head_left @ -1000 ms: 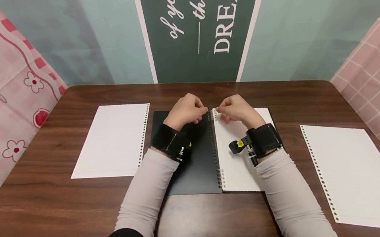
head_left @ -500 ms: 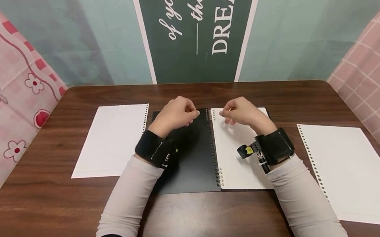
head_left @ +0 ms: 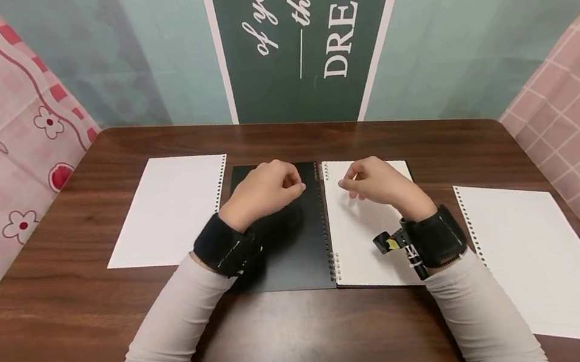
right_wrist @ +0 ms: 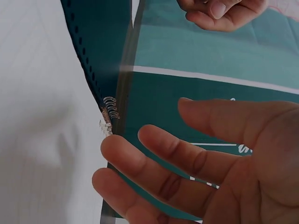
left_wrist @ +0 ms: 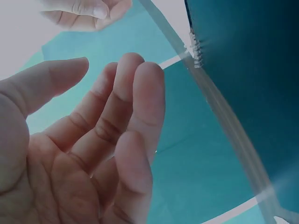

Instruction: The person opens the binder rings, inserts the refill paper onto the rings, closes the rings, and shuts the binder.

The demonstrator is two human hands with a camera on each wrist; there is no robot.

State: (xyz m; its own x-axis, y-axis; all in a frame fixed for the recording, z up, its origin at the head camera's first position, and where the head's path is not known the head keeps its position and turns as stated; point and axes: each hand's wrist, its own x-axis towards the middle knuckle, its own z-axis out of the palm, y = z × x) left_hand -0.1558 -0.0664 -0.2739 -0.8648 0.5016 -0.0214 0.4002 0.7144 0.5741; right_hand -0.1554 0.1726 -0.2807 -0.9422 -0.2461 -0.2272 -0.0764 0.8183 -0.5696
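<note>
An open ring-bound notebook lies flat, its black cover (head_left: 300,259) on the left and white pages (head_left: 360,257) on the right. Short rows of binding rings (head_left: 336,266) show near the top and bottom of the spine. My left hand (head_left: 269,190) hovers over the upper black cover, fingers loosely bent and holding nothing. Above the white page is my right hand (head_left: 375,181), likewise holding nothing. Both wrist views show thumb and fingers apart, in the left hand (left_wrist: 103,130) and the right hand (right_wrist: 205,168) alike.
One loose punched sheet (head_left: 172,208) lies left of the notebook, holes toward it. Another loose sheet (head_left: 548,263) lies at the right, its holes on its left edge. Behind the brown table (head_left: 300,338) hangs a green printed cloth (head_left: 143,72).
Both hands have let go at the top of the spine and moved apart, back toward the person. The notebook and loose sheets stay in place.
</note>
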